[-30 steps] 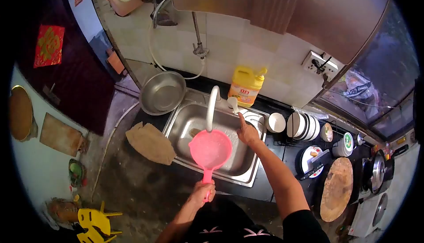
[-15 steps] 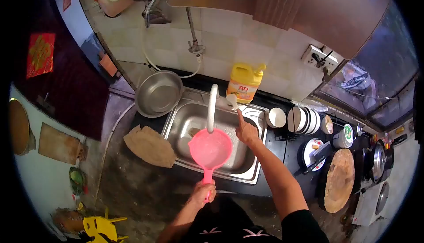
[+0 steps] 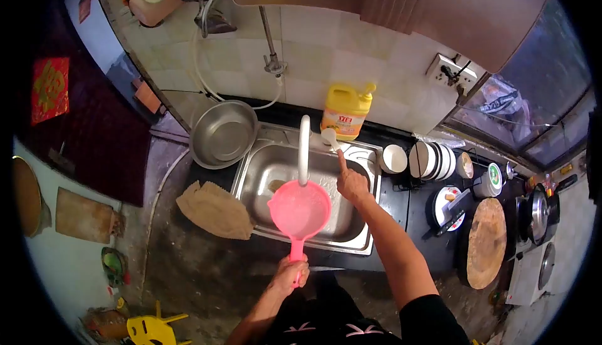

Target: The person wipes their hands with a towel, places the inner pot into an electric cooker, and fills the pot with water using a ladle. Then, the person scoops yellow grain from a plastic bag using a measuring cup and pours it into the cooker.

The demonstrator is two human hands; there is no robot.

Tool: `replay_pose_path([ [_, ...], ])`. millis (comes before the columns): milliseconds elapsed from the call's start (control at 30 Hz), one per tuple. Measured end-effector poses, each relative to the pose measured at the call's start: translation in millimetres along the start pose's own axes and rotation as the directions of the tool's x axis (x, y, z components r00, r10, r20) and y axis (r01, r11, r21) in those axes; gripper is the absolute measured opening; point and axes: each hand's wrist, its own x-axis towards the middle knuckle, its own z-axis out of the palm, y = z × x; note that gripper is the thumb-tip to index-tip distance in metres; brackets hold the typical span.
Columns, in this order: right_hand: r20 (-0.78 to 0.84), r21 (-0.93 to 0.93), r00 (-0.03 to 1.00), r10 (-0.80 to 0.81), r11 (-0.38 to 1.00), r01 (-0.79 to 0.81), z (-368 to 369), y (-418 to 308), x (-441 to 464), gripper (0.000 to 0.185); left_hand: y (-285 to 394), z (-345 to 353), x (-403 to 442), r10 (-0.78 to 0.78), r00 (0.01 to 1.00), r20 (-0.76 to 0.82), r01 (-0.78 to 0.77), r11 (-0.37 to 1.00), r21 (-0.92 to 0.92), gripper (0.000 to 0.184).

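My left hand (image 3: 290, 274) is wrapped round the handle of a pink water dipper (image 3: 300, 210), its bowl held over the front of the steel sink (image 3: 244, 218). The dipper's bowl sits right under the end of the white faucet spout (image 3: 304, 151) and appears to have water in it. Over the sink's right side, my right hand (image 3: 353, 185) points its index finger at the white faucet lever (image 3: 330, 138). That fingertip touches the lever's lower end; the other fingers look loosely bent and are partly hidden.
Left of the sink are a steel basin (image 3: 224, 134) and a brown cloth-like piece (image 3: 214, 210). A yellow detergent jug (image 3: 346, 113) stands behind it. To the right are a white bowl (image 3: 393, 159), racked dishes (image 3: 433, 161), a plate with a knife (image 3: 448, 209) and a round wooden chopping board (image 3: 486, 243).
The camera view has shifted slightly. Both hands keep their places: the left on the dipper under the spout, the right fingertip at the faucet lever.
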Motion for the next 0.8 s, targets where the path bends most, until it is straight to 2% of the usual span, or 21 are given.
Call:
replay_pose_path([
  [233, -0.049, -0.049, 0.999, -0.003, 0.999, 0.0, 18, 5, 3, 0.087, 0, -12, 0, -0.031, 0.999, 0.042, 0.031, 1.0, 0.001, 0.009],
  [333, 0.089, -0.103, 0.994, 0.058, 0.993, -0.049, 16, 6, -4, 0.078, 1, -13, -3, -0.028, 0.999, 0.038, 0.027, 0.999, 0.019, 0.008],
  [400, 0.091, -0.072, 0.994, 0.053, 0.996, -0.047, 27, 17, -7, 0.069, 8, -6, -8, -0.03, 1.0, -0.01, 0.03, 0.999, 0.032, 0.008],
  [500, 0.075, 0.019, 0.996, 0.045, 0.999, -0.047, 35, 22, -31, 0.056, 11, -16, -5, 0.031, 0.998, -0.062, -0.011, 0.955, 0.296, 0.009],
  [633, 0.074, 0.188, 0.995, 0.065, 0.979, -0.078, 66, 34, -70, 0.037, 22, -19, -3, 0.126, 0.961, -0.248, 0.029, 0.841, 0.541, 0.008],
  [733, 0.106, 0.277, 0.992, 0.067, 0.956, -0.094, 80, 35, -97, 0.032, 31, -24, -1, 0.171, 0.945, -0.278, 0.054, 0.76, 0.648, 0.008],
  [800, 0.101, 0.31, 0.994, 0.033, 0.949, -0.063, 86, 37, -114, 0.03, 34, -28, -4, 0.21, 0.932, -0.295, 0.032, 0.762, 0.647, 0.007],
])
